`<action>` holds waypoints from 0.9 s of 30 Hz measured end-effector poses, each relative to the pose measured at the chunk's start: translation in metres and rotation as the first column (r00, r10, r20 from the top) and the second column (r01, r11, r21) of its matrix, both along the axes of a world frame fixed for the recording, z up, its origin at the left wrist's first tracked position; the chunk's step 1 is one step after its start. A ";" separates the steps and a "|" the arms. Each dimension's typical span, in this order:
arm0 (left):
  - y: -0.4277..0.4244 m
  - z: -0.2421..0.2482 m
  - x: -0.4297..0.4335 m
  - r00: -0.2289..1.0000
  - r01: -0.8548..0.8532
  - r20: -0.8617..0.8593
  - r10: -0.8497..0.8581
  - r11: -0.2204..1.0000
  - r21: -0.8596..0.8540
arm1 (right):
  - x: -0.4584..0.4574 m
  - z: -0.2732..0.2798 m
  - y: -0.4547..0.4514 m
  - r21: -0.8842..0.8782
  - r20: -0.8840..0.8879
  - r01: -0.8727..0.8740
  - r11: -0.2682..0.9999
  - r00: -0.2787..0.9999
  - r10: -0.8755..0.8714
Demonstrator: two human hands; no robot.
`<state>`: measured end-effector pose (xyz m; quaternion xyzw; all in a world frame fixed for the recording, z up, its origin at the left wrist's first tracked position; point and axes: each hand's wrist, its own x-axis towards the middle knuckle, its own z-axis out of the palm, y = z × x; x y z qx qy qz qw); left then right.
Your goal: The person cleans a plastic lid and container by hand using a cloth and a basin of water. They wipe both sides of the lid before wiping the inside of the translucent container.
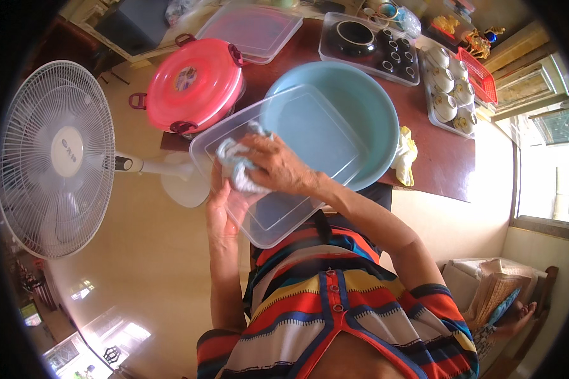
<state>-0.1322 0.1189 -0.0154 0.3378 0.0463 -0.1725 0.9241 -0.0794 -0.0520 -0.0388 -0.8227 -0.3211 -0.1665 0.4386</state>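
Observation:
A clear plastic lid (279,215) with rounded corners is tilted in front of me, overlapping the rim of a light blue plastic basin (381,118). My left hand (225,206) supports the lid from its left edge, fingers partly hidden behind the cloth. In my right hand (279,163) is a crumpled white and pale blue cloth (239,166), pressed against the lid's surface near my left fingers. The basin stands on a reddish-brown table (436,166) behind the lid.
A pink lidded container (204,85) stands left of the basin, beside a floor fan (66,151). Clear boxes hold black dishware (355,38) and white cups (443,80). Near the basin lie another clear lid (251,33) and a yellow-white cloth (405,156). Another person's arm (512,327) shows lower right.

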 end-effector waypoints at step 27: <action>0.023 -0.021 -0.011 0.999 -0.010 -0.043 0.007 0.997 -0.072 | 0.066 -0.038 0.003 0.008 0.209 0.147 0.989 0.967 -0.145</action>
